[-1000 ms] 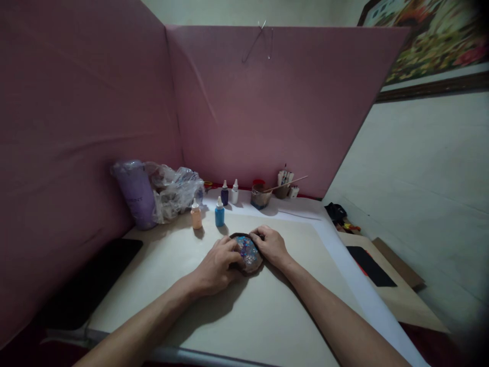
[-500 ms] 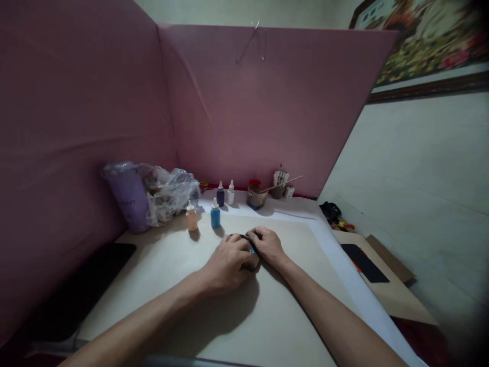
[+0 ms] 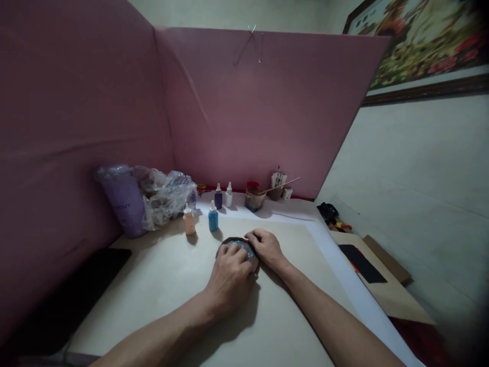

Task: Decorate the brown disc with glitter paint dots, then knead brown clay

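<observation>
A small round piece (image 3: 244, 245) with a dark raised rim and a shiny, speckled blue face lies on the pale board. My left hand (image 3: 232, 267) rests over its near part, fingers bent and closed down on it; the fingertips are partly hidden. At its right edge, my right hand (image 3: 267, 248) has its thumb and fingers closed on the rim. Beyond the hands stand a blue paint bottle (image 3: 213, 219) and a peach paint bottle (image 3: 188, 222), both with white nozzle caps.
Farther back are a dark purple bottle (image 3: 218, 197), a white bottle (image 3: 228, 195), a cup with a brush across it (image 3: 253, 200) and a holder of brushes (image 3: 277, 187). A purple tumbler (image 3: 124, 204) and crumpled plastic bag (image 3: 168, 199) stand left. Pink panels (image 3: 260, 112) enclose the table.
My left hand has drawn back towards me, uncovering more of the blue face and dark rim. My right hand stays at the right edge. The view has shifted slightly.
</observation>
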